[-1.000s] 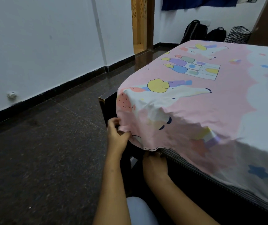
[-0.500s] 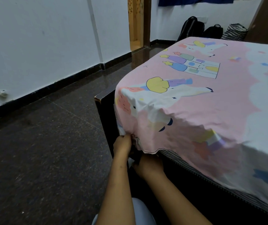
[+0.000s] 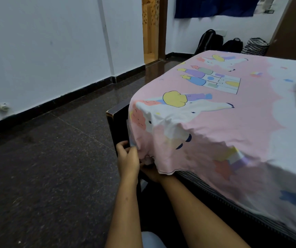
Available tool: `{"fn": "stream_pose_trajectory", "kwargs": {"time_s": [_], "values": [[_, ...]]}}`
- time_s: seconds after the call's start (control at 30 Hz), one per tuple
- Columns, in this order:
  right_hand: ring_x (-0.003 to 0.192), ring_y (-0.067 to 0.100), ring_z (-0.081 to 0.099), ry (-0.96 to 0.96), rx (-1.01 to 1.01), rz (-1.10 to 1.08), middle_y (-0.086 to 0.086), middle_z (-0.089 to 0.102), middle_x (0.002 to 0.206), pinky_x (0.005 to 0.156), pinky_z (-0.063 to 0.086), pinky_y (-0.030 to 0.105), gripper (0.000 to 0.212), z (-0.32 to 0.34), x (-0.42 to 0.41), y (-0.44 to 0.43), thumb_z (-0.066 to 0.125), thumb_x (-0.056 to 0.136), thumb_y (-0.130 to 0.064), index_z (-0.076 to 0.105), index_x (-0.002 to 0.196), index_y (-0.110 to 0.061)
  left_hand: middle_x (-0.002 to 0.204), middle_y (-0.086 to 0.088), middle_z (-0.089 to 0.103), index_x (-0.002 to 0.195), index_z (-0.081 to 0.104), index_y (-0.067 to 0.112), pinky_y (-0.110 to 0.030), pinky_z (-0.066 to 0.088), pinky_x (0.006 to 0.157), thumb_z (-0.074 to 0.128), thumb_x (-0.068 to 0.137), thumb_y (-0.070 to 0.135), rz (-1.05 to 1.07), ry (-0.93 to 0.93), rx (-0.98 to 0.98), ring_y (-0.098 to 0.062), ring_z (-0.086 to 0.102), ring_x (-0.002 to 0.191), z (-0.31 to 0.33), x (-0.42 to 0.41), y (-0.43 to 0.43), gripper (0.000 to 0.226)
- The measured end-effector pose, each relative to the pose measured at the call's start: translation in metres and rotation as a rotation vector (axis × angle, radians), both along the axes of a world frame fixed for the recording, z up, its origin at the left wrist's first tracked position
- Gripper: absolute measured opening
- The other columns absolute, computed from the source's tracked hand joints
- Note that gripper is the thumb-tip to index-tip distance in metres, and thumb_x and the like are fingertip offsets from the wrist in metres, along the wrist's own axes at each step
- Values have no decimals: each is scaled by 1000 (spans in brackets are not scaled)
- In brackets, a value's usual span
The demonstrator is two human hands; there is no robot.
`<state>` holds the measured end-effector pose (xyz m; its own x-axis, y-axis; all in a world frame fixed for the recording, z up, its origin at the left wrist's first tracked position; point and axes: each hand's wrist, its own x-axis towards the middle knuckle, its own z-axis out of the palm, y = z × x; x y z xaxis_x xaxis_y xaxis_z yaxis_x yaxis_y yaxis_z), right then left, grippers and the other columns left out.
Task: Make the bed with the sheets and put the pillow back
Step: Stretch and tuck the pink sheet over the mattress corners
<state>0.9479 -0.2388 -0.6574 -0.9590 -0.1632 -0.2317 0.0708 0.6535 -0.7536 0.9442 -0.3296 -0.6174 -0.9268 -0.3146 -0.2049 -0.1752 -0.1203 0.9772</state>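
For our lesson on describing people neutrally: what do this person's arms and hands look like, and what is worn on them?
Both forearms are bare, with no sleeves in view. The left hand shows no glove, ring, watch or bracelet. The right hand is also ungloved, with a bare wrist; the sheet hides its fingers, so rings there cannot be checked.
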Motion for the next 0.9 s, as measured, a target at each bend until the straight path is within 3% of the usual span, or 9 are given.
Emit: {"fn": "stream_pose_trajectory", "kwargs": {"time_s": [0.13,0.2,0.33,0.4,0.53,0.63,0.7,0.8,0.9], "values": [[142,29,21,-98,304,13,6,18,157,113,21,34,60,-11,22,20,40,100,-40,17,151,-17,96,2,62,101,50,30,-42,59,71,70,76,35,-216,11,-122,-23,65,87,-9,0,2,32],[138,29,31,101,397,-35,7,30,153,110,27,32,55,-19,39,26,43,98,-36,26,148,-18,86,-5,68,81,57,26,-47,57,75,65,69,33,-148,13,-250,-29,66,81,-17,-5,4,16],[140,24,30,330,361,33,8,36,150,113,10,20,61,-20,76,12,48,89,-19,32,147,-10,86,-5,62,88,56,21,-32,49,72,61,81,14,18,-24,-330,-28,60,79,-28,-18,-2,11],[133,21,41,370,323,124,7,48,141,112,26,24,51,6,90,1,40,90,-26,45,138,-12,92,-9,67,91,59,22,-37,55,76,60,74,19,9,-73,-220,-29,63,80,-34,-25,-2,18],[81,20,62,731,412,-1,-1,67,89,63,53,33,36,72,75,-1,33,85,-35,65,92,-19,103,-20,67,104,64,8,-38,56,81,55,85,12,26,-103,-61,-34,65,89,-34,-33,4,21],[67,21,60,944,549,-54,0,63,73,50,46,27,12,117,54,16,54,79,-22,65,78,-17,61,-13,64,107,60,0,-19,50,41,48,89,-2,35,-183,216,-19,63,46,-24,-34,1,22],[75,24,61,1036,585,2,3,65,78,59,50,30,9,136,40,26,59,76,-15,66,80,-13,47,-10,60,115,56,-7,-20,47,35,43,87,-3,94,-246,345,-19,58,37,-25,-43,-5,32],[103,30,59,1034,696,53,7,65,106,85,47,37,29,146,23,34,57,78,-12,65,106,-13,67,-15,56,123,52,-4,-24,47,31,35,91,0,164,-276,429,-24,57,49,-22,-48,-6,36],[139,33,27,772,871,120,11,28,153,110,27,42,70,156,7,38,54,89,-18,20,149,-27,70,-12,51,126,51,-1,-26,47,30,35,90,1,209,-293,496,-23,53,55,-20,-48,-1,40]]}}
